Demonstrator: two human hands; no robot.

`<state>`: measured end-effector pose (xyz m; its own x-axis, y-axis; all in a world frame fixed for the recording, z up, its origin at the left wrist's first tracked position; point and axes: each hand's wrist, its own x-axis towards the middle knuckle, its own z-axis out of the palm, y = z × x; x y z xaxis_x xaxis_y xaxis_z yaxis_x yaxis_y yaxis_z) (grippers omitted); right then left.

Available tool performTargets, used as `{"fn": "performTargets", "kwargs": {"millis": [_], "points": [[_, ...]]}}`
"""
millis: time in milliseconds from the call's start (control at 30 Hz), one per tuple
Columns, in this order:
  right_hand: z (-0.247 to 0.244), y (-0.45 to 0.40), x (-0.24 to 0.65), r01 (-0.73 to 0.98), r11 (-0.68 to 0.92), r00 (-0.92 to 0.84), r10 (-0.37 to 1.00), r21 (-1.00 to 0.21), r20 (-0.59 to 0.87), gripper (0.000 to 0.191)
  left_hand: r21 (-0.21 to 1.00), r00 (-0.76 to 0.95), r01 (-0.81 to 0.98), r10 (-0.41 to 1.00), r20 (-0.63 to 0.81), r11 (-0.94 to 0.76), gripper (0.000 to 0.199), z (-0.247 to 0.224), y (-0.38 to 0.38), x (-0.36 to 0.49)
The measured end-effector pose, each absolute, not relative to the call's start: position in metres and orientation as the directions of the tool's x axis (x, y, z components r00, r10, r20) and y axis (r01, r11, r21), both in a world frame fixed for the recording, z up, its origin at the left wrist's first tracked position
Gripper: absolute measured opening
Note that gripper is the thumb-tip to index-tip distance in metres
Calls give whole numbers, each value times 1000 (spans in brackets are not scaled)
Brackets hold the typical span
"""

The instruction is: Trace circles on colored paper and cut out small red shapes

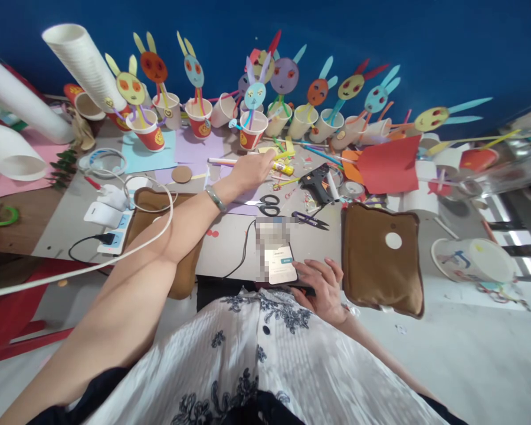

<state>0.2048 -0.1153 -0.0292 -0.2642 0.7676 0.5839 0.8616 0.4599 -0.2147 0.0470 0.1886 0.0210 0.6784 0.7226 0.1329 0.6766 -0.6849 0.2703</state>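
Observation:
My left hand, with a bangle on the wrist, reaches over the desk; its fingertips are pinched on a small yellow piece. Just below them lies a yellow glue stick. Near the desk's front edge, my right hand has its fingers apart and touches the right side of a lit phone. Black-handled scissors rest between the left hand and the phone. A second dark pair of scissors lies to the right, below a black glue gun.
Paper cups with rabbit-faced figures line the back. Red paper and a brown cushion are at the right. A power strip and a white cable are at the left, with another brown cushion under my left arm.

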Motion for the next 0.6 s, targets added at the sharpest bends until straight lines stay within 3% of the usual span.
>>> {"fn": "performTargets", "kwargs": {"millis": [133,367,600], "points": [[-31,-112,203,853,495,-336,766,-169,547,12,267,676,682,726,123,-680,41,23,187,47],[-30,-114,206,852,477,-296,777,-213,556,14,274,675,686,730,106,-674,39,26,186,47],[-34,-113,204,862,465,-256,743,-203,618,37,288,677,667,721,150,-687,41,25,188,44]]}}
